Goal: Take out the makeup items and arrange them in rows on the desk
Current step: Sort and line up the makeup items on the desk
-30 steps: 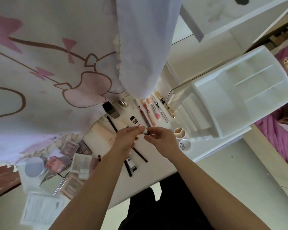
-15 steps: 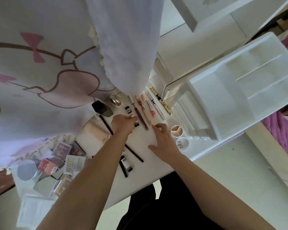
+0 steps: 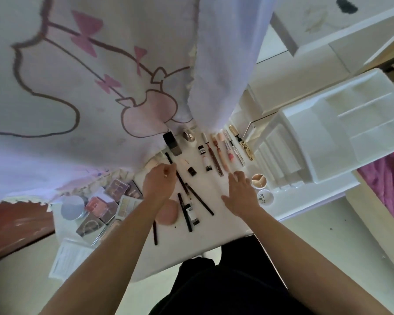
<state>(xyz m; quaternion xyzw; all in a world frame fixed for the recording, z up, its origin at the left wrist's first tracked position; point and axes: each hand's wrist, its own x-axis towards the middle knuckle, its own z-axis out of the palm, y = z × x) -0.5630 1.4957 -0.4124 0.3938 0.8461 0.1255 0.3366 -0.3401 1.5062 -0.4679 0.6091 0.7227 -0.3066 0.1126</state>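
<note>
1. My left hand (image 3: 160, 183), at frame centre, curls loosely with thumb and forefinger pinched on something tiny I cannot identify, just beside a long black pencil (image 3: 176, 171).
2. My right hand (image 3: 239, 193) lies flat on the white desk (image 3: 216, 230), fingers spread, holding nothing.
3. Above my hands, a row of lip tubes (image 3: 223, 153) and a gold mascara (image 3: 242, 144) lies side by side.
4. Eyeshadow palettes (image 3: 118, 192) cluster at lower left.
5. The empty white organizer (image 3: 341, 133) stands at right; a pink-printed curtain (image 3: 89, 76) fills the upper left.
</note>
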